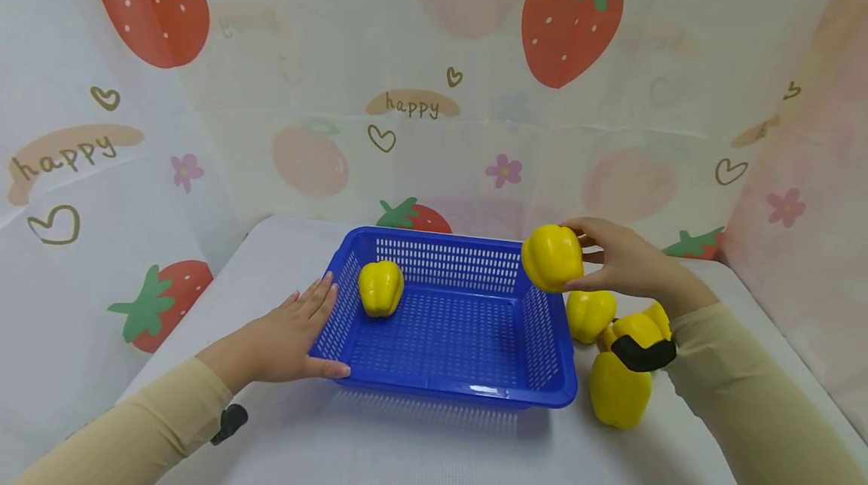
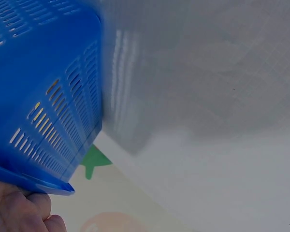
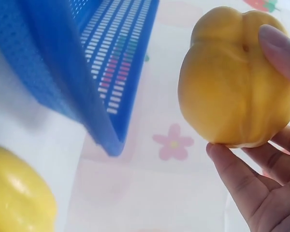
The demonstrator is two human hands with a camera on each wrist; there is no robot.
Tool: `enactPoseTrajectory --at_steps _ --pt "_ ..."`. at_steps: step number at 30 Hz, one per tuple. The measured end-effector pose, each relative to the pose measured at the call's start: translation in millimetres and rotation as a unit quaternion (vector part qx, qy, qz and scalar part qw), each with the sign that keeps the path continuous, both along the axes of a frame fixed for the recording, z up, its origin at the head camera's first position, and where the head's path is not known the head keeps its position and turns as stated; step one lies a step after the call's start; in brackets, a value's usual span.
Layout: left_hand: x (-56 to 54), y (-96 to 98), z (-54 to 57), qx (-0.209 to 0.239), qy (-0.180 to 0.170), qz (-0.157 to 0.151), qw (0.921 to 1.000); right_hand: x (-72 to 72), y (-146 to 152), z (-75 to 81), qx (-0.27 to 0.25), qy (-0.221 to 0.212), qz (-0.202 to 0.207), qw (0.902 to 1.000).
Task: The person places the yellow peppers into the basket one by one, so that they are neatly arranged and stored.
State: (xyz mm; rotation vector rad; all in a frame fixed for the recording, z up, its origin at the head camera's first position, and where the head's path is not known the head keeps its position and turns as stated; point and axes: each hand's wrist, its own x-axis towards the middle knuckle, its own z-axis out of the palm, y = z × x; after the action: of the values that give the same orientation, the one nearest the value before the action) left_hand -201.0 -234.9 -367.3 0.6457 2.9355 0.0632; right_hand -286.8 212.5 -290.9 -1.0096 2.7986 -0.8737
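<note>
A blue plastic basket (image 1: 434, 387) with slotted walls stands on the white-covered table. My left hand (image 1: 288, 338) rests on its left rim, fingers extended along the edge and thumb at the front corner. Raised over the basket's right rim, a yellow bell pepper (image 1: 551, 259) is held by my right hand (image 1: 627, 263). The right wrist view shows the thumb and fingertips gripping this pepper (image 3: 227, 87) from opposite sides. Inside the basket, near its left wall, sits another yellow bell pepper (image 1: 380, 289). The left wrist view shows the basket's outer wall (image 2: 43, 63) and a few fingers by its rim.
Right of the basket, several yellow bell peppers (image 1: 618, 391) lie on the table (image 1: 285, 432), partly hidden by the right forearm and its black strap (image 1: 644, 355). A strawberry-printed curtain (image 1: 325, 41) encloses the back and sides.
</note>
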Motion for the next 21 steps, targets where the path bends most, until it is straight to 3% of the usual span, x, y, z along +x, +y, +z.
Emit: enactPoseTrajectory --at_steps 21 --pt "-0.1 0.7 0.9 0.000 0.000 -0.001 1.0000 -20.0 -63.8 -7.3 -0.034 -0.027 0.014 0.9990"
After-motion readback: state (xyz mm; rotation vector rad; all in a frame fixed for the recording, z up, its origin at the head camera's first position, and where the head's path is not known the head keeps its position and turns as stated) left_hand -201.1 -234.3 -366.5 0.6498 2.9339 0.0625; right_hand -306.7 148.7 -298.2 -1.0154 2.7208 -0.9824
